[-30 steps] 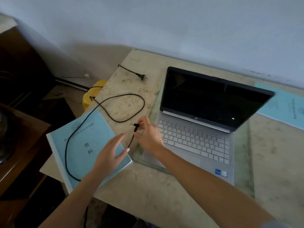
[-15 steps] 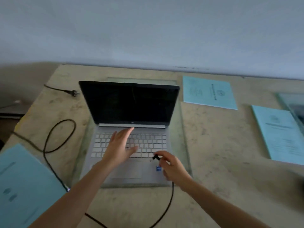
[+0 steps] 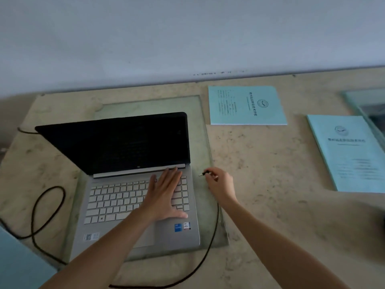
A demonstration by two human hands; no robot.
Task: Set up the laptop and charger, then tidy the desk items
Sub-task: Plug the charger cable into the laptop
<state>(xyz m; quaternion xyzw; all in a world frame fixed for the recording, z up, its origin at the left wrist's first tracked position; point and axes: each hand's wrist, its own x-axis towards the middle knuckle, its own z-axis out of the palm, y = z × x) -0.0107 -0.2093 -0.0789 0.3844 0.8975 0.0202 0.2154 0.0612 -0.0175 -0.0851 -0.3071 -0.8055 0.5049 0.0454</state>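
A silver laptop (image 3: 116,205) stands with its lid up and its screen dark on a glass sheet (image 3: 206,155) on the desk. My left hand (image 3: 166,195) lies flat, fingers spread, on the right part of the keyboard. My right hand (image 3: 220,182) pinches the charger plug (image 3: 205,173) just right of the laptop's right edge, its tip pointing at the laptop and a small gap from it. The black charger cable (image 3: 208,253) runs from that hand down along the laptop's right side, under my arms, and loops at the left (image 3: 41,207).
A light-blue booklet (image 3: 245,105) lies behind and right of the laptop, another (image 3: 352,153) at the far right, and a third corner (image 3: 18,261) at the lower left. A wall runs along the desk's back edge. A glass pane (image 3: 366,101) sits at the far right.
My right hand has carried the plug from the front of the palm rest to the laptop's right side. My left hand slid right across the keyboard. The camera view shifted.
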